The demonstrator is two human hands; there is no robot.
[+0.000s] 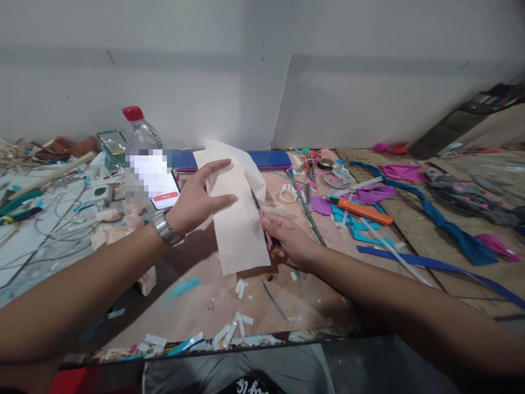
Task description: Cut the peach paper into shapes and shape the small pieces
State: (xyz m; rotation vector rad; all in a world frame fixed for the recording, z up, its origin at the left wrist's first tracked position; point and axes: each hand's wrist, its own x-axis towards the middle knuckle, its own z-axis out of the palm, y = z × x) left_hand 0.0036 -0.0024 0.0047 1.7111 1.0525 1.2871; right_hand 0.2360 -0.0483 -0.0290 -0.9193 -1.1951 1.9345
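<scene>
A cream sheet of paper point(241, 241) is held up over the middle of the table, its far end curling over to the right. My left hand point(199, 197) grips the sheet's left side, with thumb and fingers lying across its face. On the right edge, my right hand point(293, 238) is closed around pink-handled scissors point(268, 241). Their dark blade lies along a slit in the paper, and a narrow flap stands off to the right. The sheet and my fingers hide part of the scissors.
A lit phone point(159, 180) leans by a red-capped bottle point(143, 128). An orange cutter point(361, 210), a tape roll point(288, 196) and coloured scraps lie to the right. Green-handled pliers point(20, 203) and cables are left. White strips point(229, 331) lie near the front edge; a wall stands behind.
</scene>
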